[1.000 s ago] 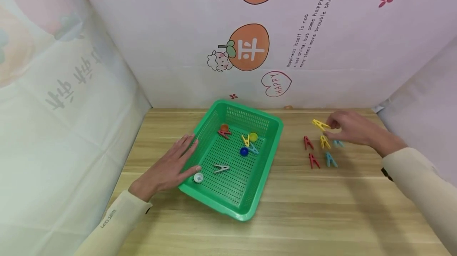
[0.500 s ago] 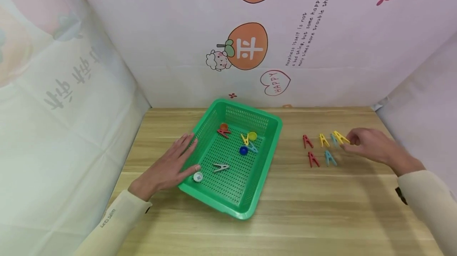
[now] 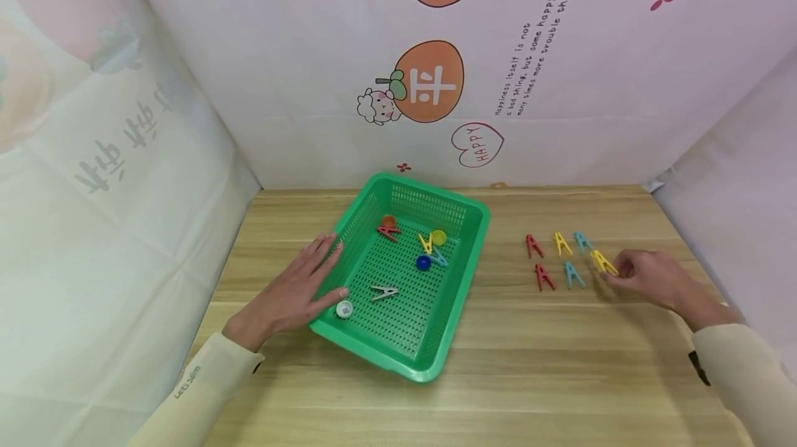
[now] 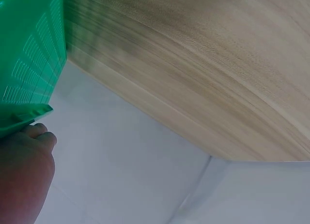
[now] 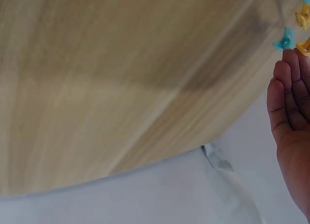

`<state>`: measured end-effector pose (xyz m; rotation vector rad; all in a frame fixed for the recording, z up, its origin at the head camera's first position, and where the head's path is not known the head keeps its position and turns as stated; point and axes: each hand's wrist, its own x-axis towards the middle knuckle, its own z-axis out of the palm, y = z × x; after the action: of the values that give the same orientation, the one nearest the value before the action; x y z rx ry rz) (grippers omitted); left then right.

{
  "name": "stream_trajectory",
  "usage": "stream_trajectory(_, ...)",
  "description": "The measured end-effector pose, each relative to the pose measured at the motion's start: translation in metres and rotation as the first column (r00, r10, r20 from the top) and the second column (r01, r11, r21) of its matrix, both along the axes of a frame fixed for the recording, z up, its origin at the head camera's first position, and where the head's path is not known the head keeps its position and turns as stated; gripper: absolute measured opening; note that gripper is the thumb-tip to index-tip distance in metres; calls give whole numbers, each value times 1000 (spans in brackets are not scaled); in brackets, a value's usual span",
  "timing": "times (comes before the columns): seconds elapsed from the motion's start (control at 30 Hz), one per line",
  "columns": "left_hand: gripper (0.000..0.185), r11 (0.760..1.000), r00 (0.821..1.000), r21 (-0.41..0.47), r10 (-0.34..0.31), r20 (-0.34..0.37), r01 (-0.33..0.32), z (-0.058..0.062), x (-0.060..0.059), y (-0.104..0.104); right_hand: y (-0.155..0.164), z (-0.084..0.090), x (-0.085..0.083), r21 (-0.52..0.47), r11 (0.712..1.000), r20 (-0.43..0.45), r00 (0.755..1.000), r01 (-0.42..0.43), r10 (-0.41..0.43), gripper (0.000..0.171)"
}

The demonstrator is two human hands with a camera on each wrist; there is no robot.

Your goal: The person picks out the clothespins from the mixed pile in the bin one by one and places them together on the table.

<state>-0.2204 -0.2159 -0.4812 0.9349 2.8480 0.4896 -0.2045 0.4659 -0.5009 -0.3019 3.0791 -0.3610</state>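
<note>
My right hand [image 3: 650, 277] pinches a yellow clothespin [image 3: 603, 262] low over the wooden table [image 3: 548, 357], at the right end of two short rows of pegs: red [image 3: 533, 245], yellow [image 3: 562, 244] and blue [image 3: 582, 241] behind, red [image 3: 544, 277] and blue [image 3: 573, 274] in front. My left hand [image 3: 292, 295] lies flat with straight fingers against the left rim of the green basket [image 3: 461, 295]. Inside the basket lie a red peg [image 3: 388, 232], a yellow peg [image 3: 426, 244], a grey peg [image 3: 384, 291] and small round caps.
Printed white sheets wall the table at the back and both sides. In the right wrist view, a blue peg [image 5: 285, 40] and yellow pegs [image 5: 304, 16] show past my fingers [image 5: 283, 96]. The left wrist view shows the basket's wall [image 4: 29, 64] beside my hand [image 4: 24, 175].
My right hand carried the yellow clothespin from behind the rows toward me and to the right, down to the front row's right end. The left hand stayed still.
</note>
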Motion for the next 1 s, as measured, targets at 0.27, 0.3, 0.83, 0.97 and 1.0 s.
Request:
stream_trajectory(0.27, 88, 1000, 1000, 0, 5, 13, -5, -1, 1, -1, 2, -17, 1, -27, 999, 49, 998, 29, -27, 30)
stream_trajectory(0.3, 89, 1000, 1000, 0, 6, 12, -6, -1, 1, -1, 2, -18, 1, -33, 999, 57, 998, 33, -31, 30)
stream_trajectory(0.83, 88, 1000, 1000, 17, 4, -4, -4, -2, 1, -2, 4, -25, 2, -55, 996, 105, 992, 76, -70, 36)
stream_trajectory(0.97, 88, 1000, 1000, 23, 1, -9, -1, -1, 1, -1, 6, -19, 2, -49, 995, 90, 993, 81, -77, 38)
stream_trajectory(1.0, 88, 1000, 1000, 23, 2, -8, -2, -1, 1, -1, 6, -16, 1, -42, 996, 70, 995, 78, -75, 37)
